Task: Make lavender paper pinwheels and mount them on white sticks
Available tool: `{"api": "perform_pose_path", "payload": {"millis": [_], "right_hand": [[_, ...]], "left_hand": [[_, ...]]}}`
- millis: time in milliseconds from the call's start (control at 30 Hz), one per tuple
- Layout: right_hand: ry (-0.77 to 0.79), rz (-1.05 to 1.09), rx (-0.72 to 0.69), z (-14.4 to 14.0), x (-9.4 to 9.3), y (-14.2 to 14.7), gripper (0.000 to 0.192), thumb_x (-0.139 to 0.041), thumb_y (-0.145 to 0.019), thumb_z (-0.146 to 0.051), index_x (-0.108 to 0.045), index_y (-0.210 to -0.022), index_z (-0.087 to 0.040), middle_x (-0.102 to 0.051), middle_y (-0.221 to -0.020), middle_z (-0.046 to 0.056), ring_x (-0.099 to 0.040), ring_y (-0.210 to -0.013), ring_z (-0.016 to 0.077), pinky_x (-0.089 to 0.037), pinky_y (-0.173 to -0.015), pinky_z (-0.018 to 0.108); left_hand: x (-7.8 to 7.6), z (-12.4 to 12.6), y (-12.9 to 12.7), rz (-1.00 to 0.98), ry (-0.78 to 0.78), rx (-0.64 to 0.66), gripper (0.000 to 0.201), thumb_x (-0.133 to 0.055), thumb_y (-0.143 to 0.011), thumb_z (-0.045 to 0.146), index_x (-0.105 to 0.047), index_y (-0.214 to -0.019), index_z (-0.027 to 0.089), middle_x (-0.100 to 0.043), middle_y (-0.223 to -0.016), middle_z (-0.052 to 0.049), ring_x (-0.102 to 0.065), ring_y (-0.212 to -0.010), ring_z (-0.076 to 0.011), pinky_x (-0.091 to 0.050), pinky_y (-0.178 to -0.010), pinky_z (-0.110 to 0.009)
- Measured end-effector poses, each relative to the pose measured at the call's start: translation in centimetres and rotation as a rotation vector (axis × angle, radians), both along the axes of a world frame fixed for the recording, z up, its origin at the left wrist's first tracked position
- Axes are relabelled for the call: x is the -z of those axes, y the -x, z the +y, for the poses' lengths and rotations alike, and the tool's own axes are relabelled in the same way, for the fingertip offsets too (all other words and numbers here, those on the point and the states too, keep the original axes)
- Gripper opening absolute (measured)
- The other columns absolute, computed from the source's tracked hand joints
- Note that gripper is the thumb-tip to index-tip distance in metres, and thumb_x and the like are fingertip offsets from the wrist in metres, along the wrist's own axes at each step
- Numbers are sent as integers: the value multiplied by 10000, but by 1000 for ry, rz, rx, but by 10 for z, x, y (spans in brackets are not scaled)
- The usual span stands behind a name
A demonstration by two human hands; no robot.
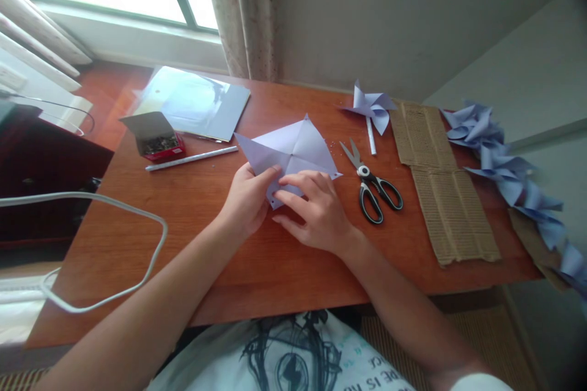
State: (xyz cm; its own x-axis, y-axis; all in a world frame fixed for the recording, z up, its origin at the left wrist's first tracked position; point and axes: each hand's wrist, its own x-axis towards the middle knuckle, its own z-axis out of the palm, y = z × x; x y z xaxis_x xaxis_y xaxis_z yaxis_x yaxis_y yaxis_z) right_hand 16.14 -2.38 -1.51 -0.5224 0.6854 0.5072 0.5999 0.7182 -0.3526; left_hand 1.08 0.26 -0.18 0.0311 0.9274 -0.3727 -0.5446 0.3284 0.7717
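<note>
Pale lilac paper, thin and creased, is the thing both hands are on: a square sheet lying near the middle of the reddish wood worktop, with diagonal folds meeting at its centre and its near corner lifted off the surface. The left hand pinches that near edge, thumb on top and fingers curled under, closed on the paper; the right hand lies over the same corner with its fingers spread flat and pressing, not curled shut. Such a sheet should be very light and limp, easy to crumple or tear at the cuts, and it would probably slide on the smooth wood unless pinned; the creases give it what little stiffness it has, so the corners and folded edges look like the sensible places to pinch, lightly. At three o'clock from the sheet lie black-handled scissors, well apart from the hands. Beyond them, at about one o'clock, rests a finished pinwheel on a white stick, and corrugated cardboard lies further right. At ten o'clock sits an open box of pins beside a white rod.
</note>
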Motion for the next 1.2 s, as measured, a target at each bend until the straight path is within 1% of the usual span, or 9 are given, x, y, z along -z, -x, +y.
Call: {"api": "perform_pose_path", "payload": {"millis": [167, 300, 400, 500, 600, 733, 933, 1067, 1200], "right_hand": [[32, -51, 31, -1, 3, 3, 263, -634, -946, -363, -691, -1166, -232, -659, -1309, 118, -544, -1201, 304, -420, -1029, 500], [46, -29, 34, -1, 3, 3, 259, -659, -925, -418, -711, -1074, -213, -662, -1278, 124, -542, -1186, 308, -429, -1023, 494], [54, -35, 41, 0, 3, 3, 168, -657, -927, -370, -718, -985, -224, -664, -1272, 109, -534, -1191, 304, -430, -1023, 492], [59, -43, 45, 0, 4, 4, 100, -644, -929, -282, -718, -979, -238, -662, -1284, 94, -520, -1212, 298, -425, -1037, 492], [91, -1, 54, 0, 5, 5, 100, -646, -915, -228, -717, -985, -239, -667, -1276, 82, -524, -1207, 286, -444, -1022, 474], [111, 90, 42, 1, 7, 5, 95, -647, -908, -186, -721, -906, -244, -687, -1211, 69, -558, -1143, 268, -480, -982, 455], [137, 199, 64, 3, 6, 3, 129, -620, -929, -155, -699, -937, -257, -718, -1102, 56, -595, -1080, 245, -512, -973, 439], [104, 237, 100, 3, 3, 2, 130, -609, -929, -145, -680, -956, -250, -699, -1148, 79, -602, -1103, 250, -516, -991, 460], [62, 263, 167, 3, 0, 0, 121, -608, -925, -137, -669, -951, -238, -670, -1209, 108, -602, -1137, 263, -530, -968, 463]], "left_hand": [[-2, -1, -3, -24, 24, -42, 247, -821, -648, 168, -672, -841, 131, -724, -736, -7, -651, -647, -124, -510, -634, -218], [-1, -1, -2, -27, 20, -45, 237, -811, -662, 170, -677, -854, 134, -721, -731, -2, -647, -639, -123, -507, -632, -219], [-1, -1, -1, -32, 9, -33, 248, -809, -662, 171, -688, -875, 131, -730, -745, -10, -668, -673, -137, -517, -674, -229], [0, -1, -1, -38, 12, -28, 254, -813, -650, 166, -686, -867, 128, -732, -750, -15, -671, -684, -141, -513, -682, -230], [1, -1, -1, -43, 23, -32, 272, -817, -641, 159, -681, -874, 124, -729, -761, -14, -661, -676, -136, -505, -662, -227], [-1, -2, -2, -26, 10, -22, 250, -789, -662, 156, -678, -885, 127, -719, -748, -9, -653, -675, -139, -510, -669, -237], [-4, -2, -3, 36, -13, -36, 180, -776, -642, 171, -656, -776, 158, -675, -679, 32, -567, -570, -101, -431, -556, -210], [-4, -2, -3, 25, -7, -43, 184, -785, -636, 187, -680, -785, 156, -696, -704, 20, -587, -593, -109, -454, -580, -215], [-3, -2, -3, -1, -1, -31, 186, -795, -656, 195, -706, -812, 145, -716, -725, 4, -611, -624, -120, -475, -600, -215]]}}
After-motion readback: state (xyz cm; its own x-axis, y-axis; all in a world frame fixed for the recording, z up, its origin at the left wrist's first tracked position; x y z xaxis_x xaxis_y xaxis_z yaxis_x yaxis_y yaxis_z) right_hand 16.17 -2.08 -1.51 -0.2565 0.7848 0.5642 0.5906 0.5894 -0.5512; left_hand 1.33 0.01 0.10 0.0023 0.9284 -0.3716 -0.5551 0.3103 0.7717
